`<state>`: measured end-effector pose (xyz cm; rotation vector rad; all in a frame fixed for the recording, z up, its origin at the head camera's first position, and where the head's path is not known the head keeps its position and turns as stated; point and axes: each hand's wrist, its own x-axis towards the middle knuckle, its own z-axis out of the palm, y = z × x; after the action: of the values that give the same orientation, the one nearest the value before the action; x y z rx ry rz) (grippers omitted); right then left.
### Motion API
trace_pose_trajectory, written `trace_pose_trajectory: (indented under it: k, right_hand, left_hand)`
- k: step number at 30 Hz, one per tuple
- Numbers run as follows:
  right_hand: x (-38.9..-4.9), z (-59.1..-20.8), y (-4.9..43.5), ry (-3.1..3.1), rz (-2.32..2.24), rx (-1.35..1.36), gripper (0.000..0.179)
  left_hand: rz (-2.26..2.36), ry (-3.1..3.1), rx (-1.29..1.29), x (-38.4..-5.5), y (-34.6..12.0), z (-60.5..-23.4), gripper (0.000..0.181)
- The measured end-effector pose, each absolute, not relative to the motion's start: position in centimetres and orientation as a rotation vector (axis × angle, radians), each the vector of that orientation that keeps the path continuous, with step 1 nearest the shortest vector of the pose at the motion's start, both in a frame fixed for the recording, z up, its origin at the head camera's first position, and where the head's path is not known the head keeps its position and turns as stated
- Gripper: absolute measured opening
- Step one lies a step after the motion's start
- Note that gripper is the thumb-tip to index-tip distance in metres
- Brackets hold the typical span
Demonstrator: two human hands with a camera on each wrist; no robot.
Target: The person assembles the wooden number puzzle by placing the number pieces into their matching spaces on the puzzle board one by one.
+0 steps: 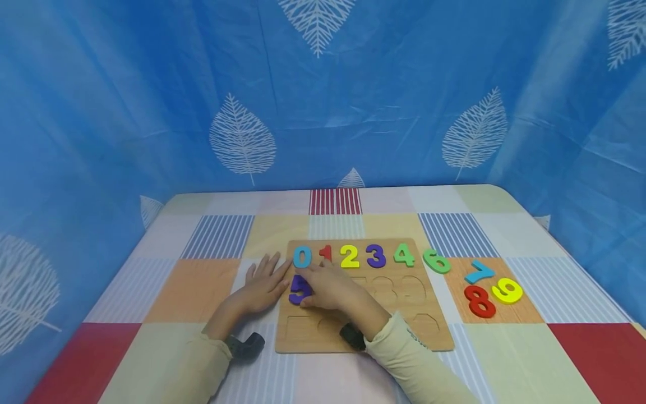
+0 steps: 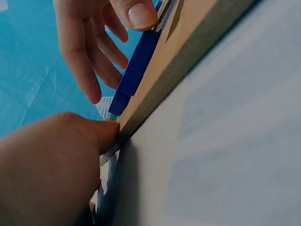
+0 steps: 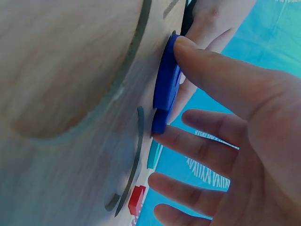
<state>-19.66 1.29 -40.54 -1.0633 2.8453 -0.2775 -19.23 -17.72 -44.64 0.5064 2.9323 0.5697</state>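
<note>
My right hand [image 1: 330, 286] pinches a purple number 5 [image 1: 300, 289] between thumb and index finger, over the left end of the wooden number board [image 1: 404, 320]'s middle row. In the right wrist view the thumb [image 3: 202, 61] is at one end of the 5 [image 3: 164, 77] and a fingertip at the other. The piece sits slightly proud of the board there. Fingers spread, my left hand [image 1: 262, 286] lies beside the board's left edge. Its thumb touches that edge in the left wrist view, close to the 5 [image 2: 138, 66].
Along the board's top row sit a blue 0 [image 1: 302, 257], red 1 [image 1: 326, 252], yellow 2 [image 1: 350, 257], purple 3 [image 1: 375, 256] and green 4 [image 1: 404, 255]. Right of the board lie a green 6 [image 1: 436, 261], blue 7 [image 1: 479, 272], red 8 [image 1: 479, 302] and yellow 9 [image 1: 507, 291].
</note>
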Motion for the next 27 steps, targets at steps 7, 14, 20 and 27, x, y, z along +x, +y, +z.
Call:
trace_pose_trajectory:
  k: [7, 14, 20, 27]
  right_hand:
    - [-19.4, -40.4, 2.1, 2.849, -0.287, -1.036, 0.064]
    - [-20.3, -40.1, 5.0, 2.89, -0.386, -0.99, 0.06]
    - [-20.9, -40.2, 9.1, 2.914, -0.424, -0.83, 0.063]
    - [-22.1, -40.4, 15.0, 2.935, -0.46, -0.832, 0.063]
  left_hand:
    - [0.581, 2.942, 0.521, -19.2, -17.6, -44.6, 0.051]
    - [0.561, 2.961, 0.511, -19.1, -17.7, -44.6, 0.051]
    - [0.581, 2.956, 0.502, -19.0, -17.6, -44.6, 0.052]
    - [0.577, 2.957, 0.498, -19.1, -17.7, -44.6, 0.053]
